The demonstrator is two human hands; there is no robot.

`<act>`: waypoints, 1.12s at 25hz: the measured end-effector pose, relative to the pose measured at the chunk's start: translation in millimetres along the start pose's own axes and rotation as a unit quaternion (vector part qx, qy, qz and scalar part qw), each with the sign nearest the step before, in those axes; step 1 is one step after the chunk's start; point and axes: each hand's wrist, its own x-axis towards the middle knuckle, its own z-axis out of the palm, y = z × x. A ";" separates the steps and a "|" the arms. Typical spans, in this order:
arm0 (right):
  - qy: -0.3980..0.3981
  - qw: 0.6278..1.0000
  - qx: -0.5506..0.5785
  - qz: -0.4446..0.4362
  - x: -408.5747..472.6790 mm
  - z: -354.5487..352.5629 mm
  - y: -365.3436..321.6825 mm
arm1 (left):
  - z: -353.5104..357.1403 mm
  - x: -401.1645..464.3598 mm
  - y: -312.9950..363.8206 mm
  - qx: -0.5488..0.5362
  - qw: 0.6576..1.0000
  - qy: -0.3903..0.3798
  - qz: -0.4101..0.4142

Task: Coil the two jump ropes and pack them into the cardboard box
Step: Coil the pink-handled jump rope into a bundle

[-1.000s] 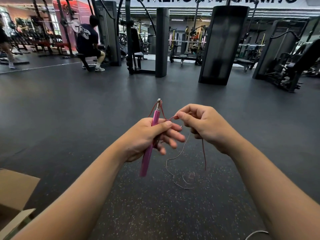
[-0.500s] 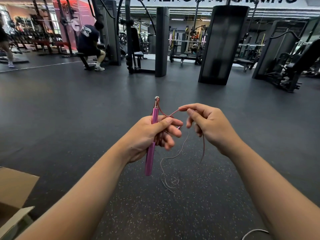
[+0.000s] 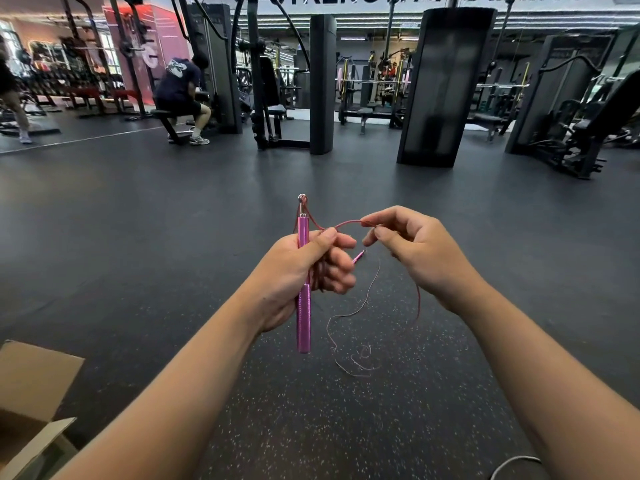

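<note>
Right, near to far. Cardboard box (image 3: 33, 407) sits open on the floor (image 3: 346, 427) at my near left; a pale cable loop (image 3: 512, 464) shows at the near right edge of view. My left hand (image 3: 298, 271) is wrapped around the pink handle (image 3: 303, 306), held upright, with dark red rope coils bunched under its fingers. My right hand (image 3: 415, 251) pinches the rope (image 3: 349, 222) just beside the left, a short arc of it spanning between the two. The rest of the rope hangs down, and its tail lies in a loose tangle on the floor below both hands. A second pink tip (image 3: 358, 257) pokes out between the hands. Further off, a seated person (image 3: 181, 95) and gym machines (image 3: 446, 84).
</note>
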 end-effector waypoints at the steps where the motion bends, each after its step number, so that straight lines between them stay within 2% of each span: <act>1: 0.001 1.000 0.002 -0.007 0.2 0.0 -0.1 | 0.8 -1.0 0.0 0.025 1.000 0.012 -0.003; 3: 0.022 0.999 0.036 -0.018 1.3 1.1 -2.4 | 0.2 -2.4 2.3 0.044 0.999 0.014 -0.015; 5: 0.074 0.994 0.078 -0.008 2.0 3.5 -2.6 | 1.5 -4.2 6.5 0.022 0.999 -0.018 -0.034; 7: 0.119 0.989 0.077 0.031 0.9 11.2 0.8 | 9.7 -6.7 10.8 -0.057 0.997 -0.048 -0.028; 8: 0.106 0.991 0.067 0.050 -0.8 17.1 2.5 | 13.6 -6.5 13.4 -0.111 0.992 -0.054 -0.017; 9: 0.061 0.994 0.059 0.065 -3.7 24.2 3.4 | 16.7 -5.4 16.3 -0.166 0.984 -0.058 -0.003; 11: -0.094 0.990 0.048 0.095 -12.1 36.8 1.7 | 14.2 0.3 18.7 -0.246 0.967 -0.062 0.040; 12: -0.177 0.976 0.040 0.118 -16.9 40.6 -2.0 | 9.2 3.9 18.4 -0.255 0.963 -0.047 0.067; 14: -0.304 0.940 0.030 0.153 -22.6 43.0 -9.3 | -3.4 9.6 17.1 -0.200 0.974 0.028 0.101; 16: -0.344 0.925 0.009 0.160 -21.8 38.3 -16.0 | -12.7 10.8 11.7 -0.069 0.987 0.099 0.102; 17: -0.348 0.926 -0.028 0.140 -19.6 35.0 -19.3 | -15.0 9.6 7.3 -0.003 0.990 0.105 0.098; 20: -0.339 0.929 -0.150 0.022 -13.4 24.1 -29.7 | -18.1 8.3 -7.2 0.155 0.982 0.064 0.092; 22: -0.283 0.947 -0.156 -0.005 -9.0 15.9 -33.4 | -19.1 7.2 -9.9 0.224 0.971 0.037 0.079; 24: -0.178 0.971 -0.161 -0.011 -3.2 7.8 -30.5 | -15.5 4.2 -10.1 0.240 0.969 0.017 0.059; 26: -0.071 0.976 -0.201 -0.034 0.9 4.5 -25.4 | -8.1 0.7 -8.3 0.255 0.966 0.010 0.045; 28: -0.058 0.981 -0.176 -0.054 2.9 4.3 -23.4 | -4.6 0.5 -7.8 0.232 0.972 0.000 0.033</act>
